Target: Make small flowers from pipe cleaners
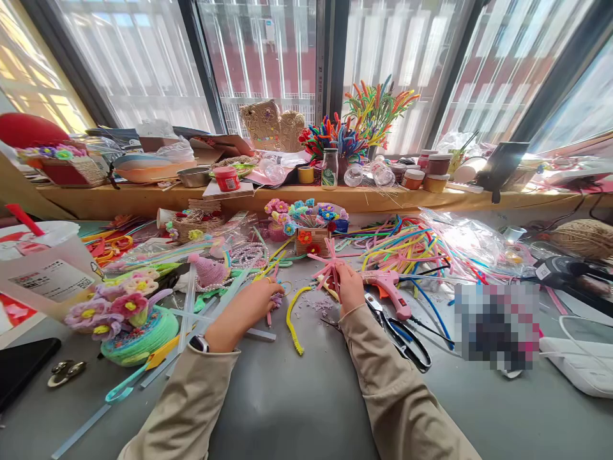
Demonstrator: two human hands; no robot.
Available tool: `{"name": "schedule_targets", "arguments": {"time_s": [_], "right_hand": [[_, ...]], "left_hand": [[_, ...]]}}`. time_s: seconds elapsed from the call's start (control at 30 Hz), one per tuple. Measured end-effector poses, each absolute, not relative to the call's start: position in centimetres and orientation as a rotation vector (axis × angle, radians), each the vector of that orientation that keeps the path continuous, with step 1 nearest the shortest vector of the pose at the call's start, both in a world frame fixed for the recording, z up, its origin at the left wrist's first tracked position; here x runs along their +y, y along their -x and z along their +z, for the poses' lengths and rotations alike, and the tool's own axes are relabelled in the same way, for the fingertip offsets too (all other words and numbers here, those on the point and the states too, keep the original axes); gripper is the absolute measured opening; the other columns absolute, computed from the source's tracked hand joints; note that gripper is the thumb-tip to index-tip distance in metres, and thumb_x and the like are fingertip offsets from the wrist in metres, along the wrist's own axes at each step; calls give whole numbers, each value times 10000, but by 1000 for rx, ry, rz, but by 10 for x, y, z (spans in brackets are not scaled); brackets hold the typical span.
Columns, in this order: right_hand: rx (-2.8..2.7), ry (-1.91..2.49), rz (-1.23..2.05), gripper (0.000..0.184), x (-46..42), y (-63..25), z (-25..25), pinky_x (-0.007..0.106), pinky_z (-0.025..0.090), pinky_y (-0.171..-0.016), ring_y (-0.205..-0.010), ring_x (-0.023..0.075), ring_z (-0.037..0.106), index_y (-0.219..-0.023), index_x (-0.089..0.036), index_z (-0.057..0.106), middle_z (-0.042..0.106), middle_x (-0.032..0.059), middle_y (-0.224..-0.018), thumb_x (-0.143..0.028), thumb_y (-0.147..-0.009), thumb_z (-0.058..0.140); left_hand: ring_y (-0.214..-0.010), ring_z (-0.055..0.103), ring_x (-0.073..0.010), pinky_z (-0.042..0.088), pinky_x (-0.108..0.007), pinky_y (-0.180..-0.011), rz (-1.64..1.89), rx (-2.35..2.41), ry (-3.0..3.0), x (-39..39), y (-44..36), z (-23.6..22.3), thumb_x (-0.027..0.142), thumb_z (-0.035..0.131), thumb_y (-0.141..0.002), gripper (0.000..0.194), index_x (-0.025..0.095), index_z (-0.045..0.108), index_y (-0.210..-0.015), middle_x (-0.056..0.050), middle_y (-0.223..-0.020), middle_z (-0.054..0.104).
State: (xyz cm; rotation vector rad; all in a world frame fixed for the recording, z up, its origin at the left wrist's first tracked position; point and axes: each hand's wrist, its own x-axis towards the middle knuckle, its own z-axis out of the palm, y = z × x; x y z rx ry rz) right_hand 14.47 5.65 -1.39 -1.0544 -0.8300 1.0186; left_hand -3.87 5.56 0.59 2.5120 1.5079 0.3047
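Note:
My right hand (349,291) is closed around a bundle of pink pipe cleaners (329,260), whose ends spread out like a star above the fingers. My left hand (249,310) reaches to the left of it, fingers curled together at a small purple piece (276,298) and a thin pink stick (269,317); which of these it grips is hidden. Between the hands lies a bent yellow pipe cleaner (293,322) among pale crumbs. Close to my right hand are a pink glue gun (393,291) and scissors with black handles (405,342).
Clear glue sticks (189,306) and a green pot with pipe-cleaner flowers (138,338) lie left. A drink cup (48,268) stands beyond. Loose pipe cleaners (407,246) pile up at back right. A white power strip (582,364) sits right. Jars and a glass bottle (329,169) line the sill.

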Motion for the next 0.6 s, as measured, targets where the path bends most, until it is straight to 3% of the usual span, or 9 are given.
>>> {"name": "schedule_targets", "arguments": {"time_s": [0.17,0.37,0.5,0.6], "right_hand": [[-749,1070,1102,264,57,-144,-13,184,348,-351,-357,68,443,-540,-154,528,523,-25,-439,-396,-630,475],[-710,1053,1127,240,57,-143,-12,177,341,-348,-362,64,438,-542,-149,529,526,-24,-446,-372,-620,489],[-714,1060,1126,235,56,-143,-12,178,343,-346,-359,64,434,-546,-151,529,523,-26,-444,-369,-624,485],[-736,1059,1119,238,56,-144,-12,179,348,-350,-358,64,434,-551,-151,531,524,-25,-444,-371,-630,481]], "left_hand": [[-691,545,-189,407,-277,-626,391,1510,-2509,60,42,3,116,429,-609,200,208,597,-666,-51,-714,606],[-734,560,-172,418,-268,-665,690,1581,-2312,63,40,16,217,428,-656,214,184,565,-817,-58,-853,608],[-706,558,-199,408,-278,-635,384,1618,-2404,70,36,12,204,512,-577,178,182,591,-735,-58,-772,618],[-712,554,-193,395,-263,-629,286,1652,-2492,72,34,5,190,478,-605,163,199,594,-719,-49,-740,619]]}}
